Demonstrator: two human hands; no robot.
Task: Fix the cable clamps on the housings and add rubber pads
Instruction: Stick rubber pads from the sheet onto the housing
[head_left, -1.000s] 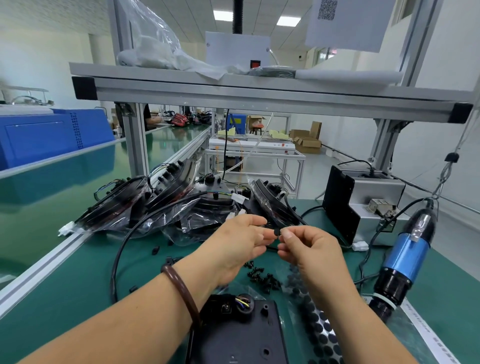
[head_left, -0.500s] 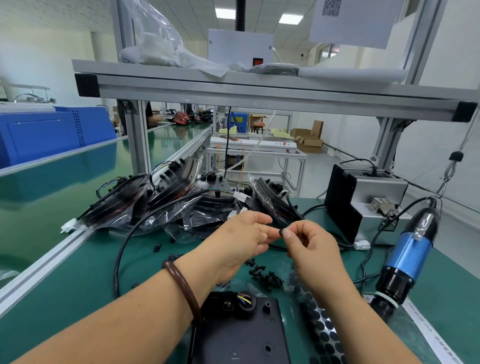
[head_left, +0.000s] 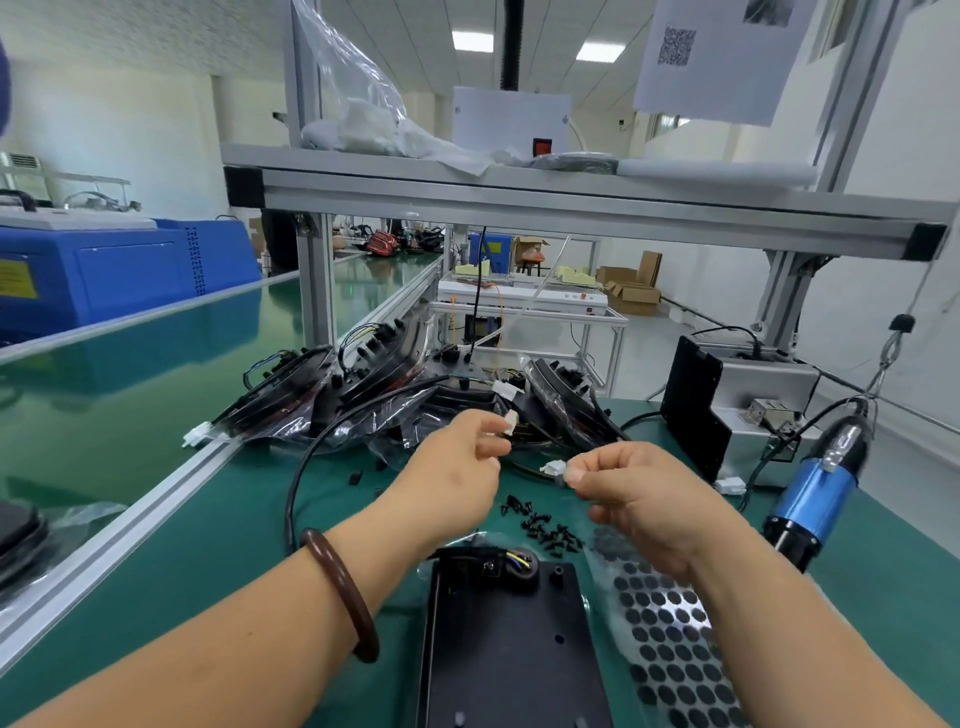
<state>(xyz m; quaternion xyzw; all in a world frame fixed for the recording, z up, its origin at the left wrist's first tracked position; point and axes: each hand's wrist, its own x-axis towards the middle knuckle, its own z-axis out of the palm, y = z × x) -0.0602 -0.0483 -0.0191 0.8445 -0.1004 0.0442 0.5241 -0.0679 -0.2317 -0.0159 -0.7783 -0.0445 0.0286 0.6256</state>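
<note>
Single wide-angle head cam, looking forward and down from just above the forearms, close on the left hand (head_left: 457, 467) and right hand (head_left: 639, 499) over the green bench (head_left: 182, 571), with the overhead shelf (head_left: 519, 202) and the hall beyond in frame.

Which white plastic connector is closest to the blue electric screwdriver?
The white plastic connector on the green mat beside the blue electric screwdriver; the others lie farther left.

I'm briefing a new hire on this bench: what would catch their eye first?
The left hand and right hand hover mid-bench; whether either grip holds anything is too blurred to tell. Below them lies a flat black plastic housing, with a sheet of round black rubber pads to its right. A blue and black electric screwdriver hangs at the right edge.
</note>
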